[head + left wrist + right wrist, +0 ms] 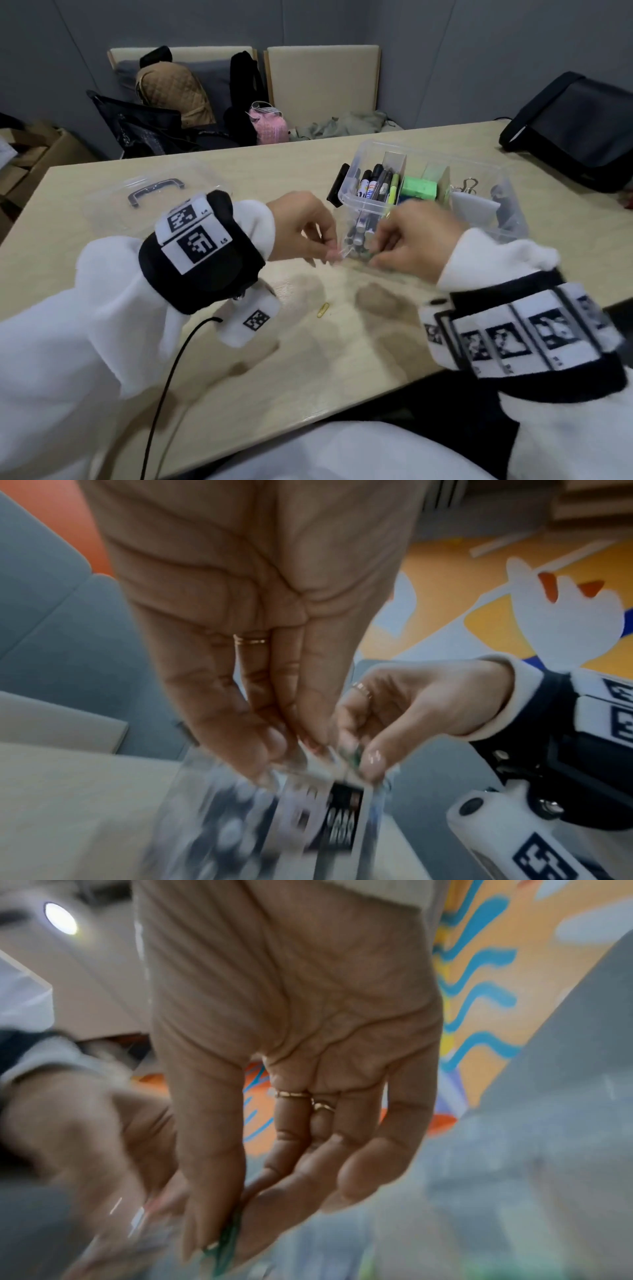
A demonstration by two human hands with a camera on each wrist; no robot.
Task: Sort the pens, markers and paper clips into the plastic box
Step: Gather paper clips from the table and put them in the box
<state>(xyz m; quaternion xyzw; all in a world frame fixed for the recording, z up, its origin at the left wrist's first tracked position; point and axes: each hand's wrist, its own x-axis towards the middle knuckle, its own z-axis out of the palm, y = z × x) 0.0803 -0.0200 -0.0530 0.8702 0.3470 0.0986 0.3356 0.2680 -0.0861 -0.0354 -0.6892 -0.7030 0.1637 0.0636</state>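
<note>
Clips (224,1240), green, sit pinched in my right hand (416,236) at the box (346,198) near rim, box at twelve o'clock, while my left hand (301,228) pinches something clear beside them.

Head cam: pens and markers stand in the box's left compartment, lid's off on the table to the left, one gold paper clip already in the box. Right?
Not quite. The gold paper clip lies loose on the table near the person, outside the plastic box. The head view shows it. The rest holds: pens and markers left compartment, lid off.
</note>
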